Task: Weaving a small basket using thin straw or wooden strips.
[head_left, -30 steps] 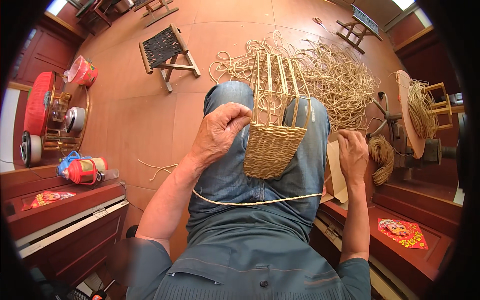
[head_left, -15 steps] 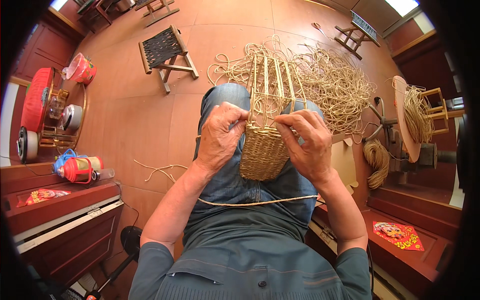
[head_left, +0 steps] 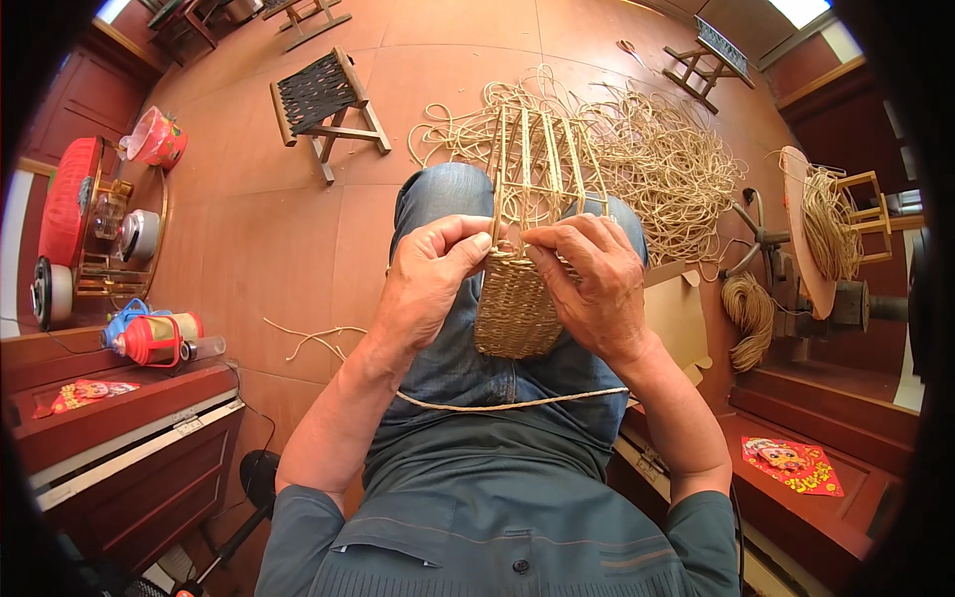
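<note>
A half-woven straw-rope basket point(head_left: 514, 316) rests between my knees, its lower part a tight weave and its upper part bare, with stiff rods and pale cords point(head_left: 527, 159) stretched lengthwise. My left hand point(head_left: 433, 274) is closed, thumb and forefinger pinching the basket's left edge where the weave meets the rods. On the other side my right hand point(head_left: 597, 279) pinches a straw cord at the top row of the weave; its fingertips hide most of that cord. A single length of cord point(head_left: 507, 406) runs across my lap.
A large tangle of loose cord point(head_left: 676, 169) covers the floor ahead and right. A folding stool point(head_left: 323, 104) stands at front left. Coiled cord point(head_left: 746, 318) lies at right near a round-topped stand point(head_left: 808, 234). Red cabinets point(head_left: 129, 438) flank me.
My right hand has moved left along the top of the weave, closer to my left hand. My left hand has turned slightly and its thumb now points more toward the basket's edge.
</note>
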`<action>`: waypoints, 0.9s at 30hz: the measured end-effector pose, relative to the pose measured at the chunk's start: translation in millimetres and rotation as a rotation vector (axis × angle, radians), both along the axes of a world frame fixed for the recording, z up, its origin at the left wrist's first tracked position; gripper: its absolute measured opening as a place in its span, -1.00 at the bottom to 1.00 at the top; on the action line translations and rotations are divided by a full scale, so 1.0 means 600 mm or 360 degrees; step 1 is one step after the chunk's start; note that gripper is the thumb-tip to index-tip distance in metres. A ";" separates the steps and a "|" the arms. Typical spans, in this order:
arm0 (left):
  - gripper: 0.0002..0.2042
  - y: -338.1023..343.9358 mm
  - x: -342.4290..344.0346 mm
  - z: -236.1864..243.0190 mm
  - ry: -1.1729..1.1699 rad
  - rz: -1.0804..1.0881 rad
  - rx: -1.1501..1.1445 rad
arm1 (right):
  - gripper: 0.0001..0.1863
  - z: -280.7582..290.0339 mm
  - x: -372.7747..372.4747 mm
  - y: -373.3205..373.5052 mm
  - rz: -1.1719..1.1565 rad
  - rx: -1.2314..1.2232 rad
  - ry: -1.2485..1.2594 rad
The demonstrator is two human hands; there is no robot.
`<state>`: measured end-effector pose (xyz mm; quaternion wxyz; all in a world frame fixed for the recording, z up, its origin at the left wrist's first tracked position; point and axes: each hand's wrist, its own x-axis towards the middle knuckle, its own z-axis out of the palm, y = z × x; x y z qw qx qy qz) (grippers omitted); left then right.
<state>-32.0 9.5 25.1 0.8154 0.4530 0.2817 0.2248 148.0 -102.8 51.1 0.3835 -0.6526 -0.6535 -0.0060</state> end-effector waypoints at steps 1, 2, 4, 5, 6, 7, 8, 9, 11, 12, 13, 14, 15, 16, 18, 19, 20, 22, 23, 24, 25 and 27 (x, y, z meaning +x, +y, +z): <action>-0.76 0.000 0.000 -0.004 -0.0001 0.0001 0.0000 | -0.90 0.000 -0.002 0.002 -0.0008 -0.0017 0.0004; -0.77 -0.001 0.000 -0.010 -0.0036 0.0023 -0.0021 | -0.90 -0.001 -0.003 0.004 -0.0006 -0.0016 0.0003; -0.77 -0.004 0.002 -0.013 -0.0073 0.0043 -0.0044 | -0.88 -0.001 -0.008 0.007 -0.0037 -0.0058 -0.0008; -0.78 -0.008 0.004 -0.012 -0.0083 0.0121 -0.0139 | -0.88 0.002 -0.009 0.008 -0.0038 -0.0058 -0.0009; -0.77 -0.010 0.005 -0.012 -0.0093 0.0200 -0.0232 | -0.85 0.006 -0.011 0.010 -0.0029 -0.0115 -0.0024; -0.77 -0.010 0.005 -0.017 -0.0094 0.0201 -0.0229 | -0.82 0.008 -0.013 0.012 -0.0021 -0.0172 -0.0039; -0.76 -0.010 0.006 -0.026 -0.0168 0.0204 -0.0342 | -0.82 0.008 -0.014 0.015 -0.0019 -0.0169 -0.0040; -0.75 -0.011 0.006 -0.030 -0.0242 0.0206 -0.0456 | -0.82 0.005 -0.014 0.016 -0.0006 -0.0170 -0.0062; -0.75 -0.014 0.005 -0.031 -0.0243 0.0228 -0.0429 | -0.82 0.003 -0.012 0.019 0.0008 -0.0168 -0.0085; -0.76 -0.015 0.005 -0.032 -0.0243 0.0248 -0.0408 | -0.83 0.001 -0.009 0.021 0.0018 -0.0166 -0.0114; -0.76 -0.018 0.006 -0.035 -0.0245 0.0247 -0.0408 | -0.85 0.001 -0.007 0.022 0.0028 -0.0163 -0.0143; -0.77 -0.021 0.008 -0.039 -0.0165 0.0290 -0.0137 | -0.85 -0.001 -0.009 0.022 0.0026 -0.0164 -0.0145; -0.78 -0.023 0.008 -0.039 -0.0082 0.0334 0.0139 | -0.89 -0.002 -0.012 0.025 0.0013 -0.0145 -0.0187; -0.78 -0.025 0.007 -0.036 -0.0080 0.0335 0.0142 | -0.93 -0.003 -0.015 0.027 0.0000 -0.0126 -0.0230; -0.85 -0.030 0.004 -0.023 0.0214 0.0375 0.0617 | -0.92 -0.002 -0.023 0.026 0.0015 -0.0171 -0.0105; -0.85 -0.034 0.005 -0.019 0.0212 0.0371 0.0618 | -0.89 -0.001 -0.025 0.025 0.0029 -0.0219 0.0019; -0.87 -0.038 0.006 -0.016 0.0251 0.0469 0.0715 | -0.89 0.003 -0.021 0.021 0.0024 -0.0219 0.0019; -0.89 -0.039 0.001 -0.010 0.0299 0.0569 0.0814 | -0.82 0.013 -0.009 0.013 0.0120 -0.0455 0.0088; -0.90 -0.036 -0.006 -0.006 0.0427 0.0578 0.1237 | -0.82 0.012 -0.005 0.007 0.0118 -0.0455 0.0092; -0.90 -0.033 -0.007 0.000 0.0548 0.0577 0.1661 | -0.81 0.013 -0.001 -0.003 0.0155 -0.0501 -0.0036; -0.86 -0.031 -0.004 0.006 0.0511 0.0566 0.1864 | -0.79 0.013 0.004 -0.012 0.0190 -0.0548 -0.0164; -0.83 -0.028 0.002 0.009 0.0567 0.0511 0.2189 | -0.76 0.020 0.020 -0.028 0.0174 -0.0577 -0.0263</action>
